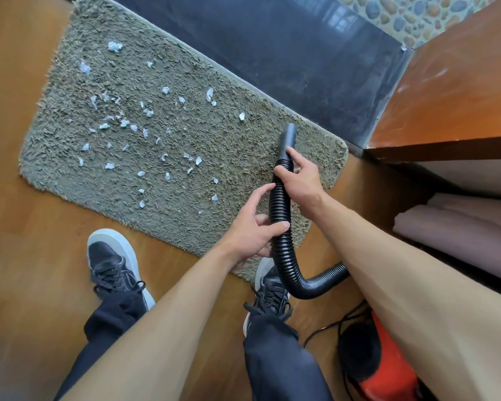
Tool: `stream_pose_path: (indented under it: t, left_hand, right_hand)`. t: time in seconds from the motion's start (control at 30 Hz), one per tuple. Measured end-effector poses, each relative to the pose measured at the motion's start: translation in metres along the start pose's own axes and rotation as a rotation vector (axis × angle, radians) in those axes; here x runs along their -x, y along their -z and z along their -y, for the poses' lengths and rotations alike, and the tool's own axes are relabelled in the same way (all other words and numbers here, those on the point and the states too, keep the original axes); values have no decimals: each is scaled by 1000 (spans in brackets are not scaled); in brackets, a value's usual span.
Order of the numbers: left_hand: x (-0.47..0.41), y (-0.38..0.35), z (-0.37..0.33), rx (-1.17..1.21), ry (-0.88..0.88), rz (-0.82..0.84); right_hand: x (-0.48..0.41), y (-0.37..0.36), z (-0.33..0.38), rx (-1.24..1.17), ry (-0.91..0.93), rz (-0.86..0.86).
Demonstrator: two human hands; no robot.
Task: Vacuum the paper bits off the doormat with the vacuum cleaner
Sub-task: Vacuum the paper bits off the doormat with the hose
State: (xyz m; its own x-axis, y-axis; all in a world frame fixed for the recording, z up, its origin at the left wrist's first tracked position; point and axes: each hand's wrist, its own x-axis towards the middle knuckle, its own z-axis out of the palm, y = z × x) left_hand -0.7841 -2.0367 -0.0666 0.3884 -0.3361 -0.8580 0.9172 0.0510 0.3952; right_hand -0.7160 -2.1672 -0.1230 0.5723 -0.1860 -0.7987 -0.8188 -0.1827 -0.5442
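A shaggy grey-green doormat (185,146) lies on the wooden floor, with several white paper bits (133,127) scattered over its left and middle. A black ribbed vacuum hose (281,235) ends in a smooth black nozzle (288,138) that points at the mat's right end, away from most of the bits. My right hand (300,180) grips the hose just behind the nozzle. My left hand (255,227) holds the hose lower down. The hose curves back to an orange and black vacuum cleaner body (379,360) at the lower right.
My two dark sneakers (113,264) stand at the mat's near edge, the right one (269,287) partly on the mat. A dark stone threshold (287,53) runs behind the mat. A wooden panel (451,91) and folded fabric (457,227) sit at the right. A black cord (330,328) lies by the vacuum.
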Motion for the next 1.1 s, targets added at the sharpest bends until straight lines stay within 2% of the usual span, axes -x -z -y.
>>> stream_pose_path:
  t: [0.3,0.57,0.9,1.1]
  left_hand:
    - [21,57,6,192,-18,-52]
    - [34,95,-2,188,-39,-90]
    - [64,104,26,174,66,-40]
    - [86,110,45,141,128,-4]
  right_hand:
    - [6,-72,20,96,15,100]
    - [7,-112,37,139,25,144]
    - [49,-111,14,37,-152,243]
    - [71,-109,-19,-143,-273,267]
